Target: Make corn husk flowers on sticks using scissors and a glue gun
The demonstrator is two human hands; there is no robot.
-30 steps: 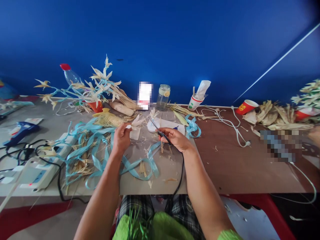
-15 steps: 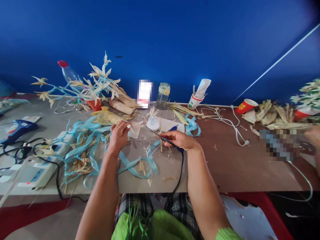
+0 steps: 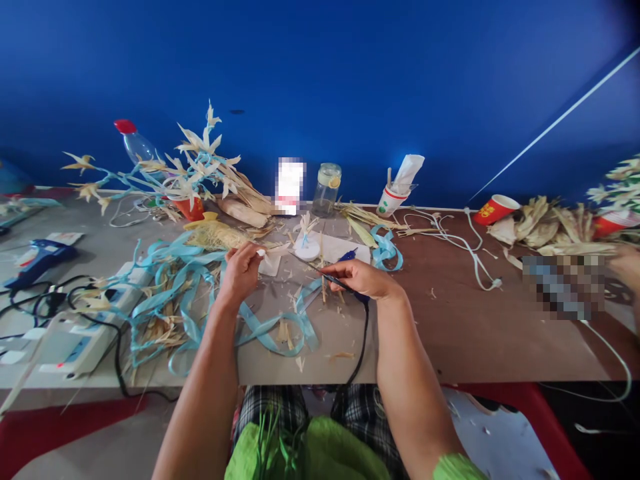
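My left hand [image 3: 243, 268] is closed in a pinch on a pale strip of corn husk [image 3: 274, 253], whose tip points right; a small white bit shows at the fingertips. In my right hand [image 3: 363, 277] is a slim, dark pointed tool [image 3: 314, 267], perhaps tweezers, aimed left toward the husk strip. Its exact kind is unclear. Just beyond, between the hands, a small husk flower [image 3: 305, 230] stands on a round white base [image 3: 307, 249]. A blue tool [image 3: 349, 255] with a black cord lies partly hidden beneath my right hand.
Light-blue ribbon [image 3: 273, 340] and husk scraps spread around my left forearm. A power strip [image 3: 85, 340] and blue glue gun [image 3: 43, 261] lie left. Behind stand husk flowers [image 3: 203, 143], a glass jar [image 3: 327, 190] and a paper cup [image 3: 391, 200]. Another person's hand [image 3: 627, 267] appears far right.
Both hands keep almost the same pose and hold the same things. The whole view has shifted slightly; the other person's hand at far right has moved a little.
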